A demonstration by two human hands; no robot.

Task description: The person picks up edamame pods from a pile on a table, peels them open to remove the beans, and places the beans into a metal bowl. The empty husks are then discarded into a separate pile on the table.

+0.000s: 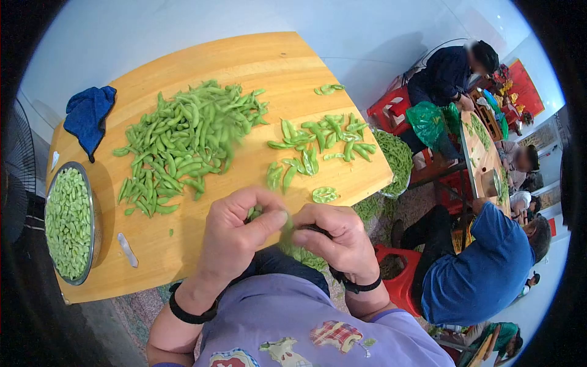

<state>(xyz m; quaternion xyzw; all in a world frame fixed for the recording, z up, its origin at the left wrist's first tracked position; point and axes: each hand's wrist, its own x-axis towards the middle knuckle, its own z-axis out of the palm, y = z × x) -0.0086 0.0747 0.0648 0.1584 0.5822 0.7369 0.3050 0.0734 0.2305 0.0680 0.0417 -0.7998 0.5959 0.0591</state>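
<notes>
Both hands are raised over the table's front edge, close together. My left hand point(244, 223) is closed, with green beans tucked in its curled fingers and its thumb and forefinger pinching one end of a blurred green pod point(286, 227). My right hand point(333, 235) is closed at the pod's other side, with a small dark thing partly hidden in its fingers. Beyond my hands lies a large heap of green pods point(189, 131). Flattened, opened-looking pods point(324, 137) are scattered on the right of the table. A metal bowl point(95, 235) of shelled beans stands at the left.
The wooden table point(244, 58) also bears a blue cloth point(90, 116) and a pale strip point(127, 249). Right of it is a container of pods point(394, 160), with a red stool point(397, 287) nearby. Several people sit at another table point(477, 153) on the right.
</notes>
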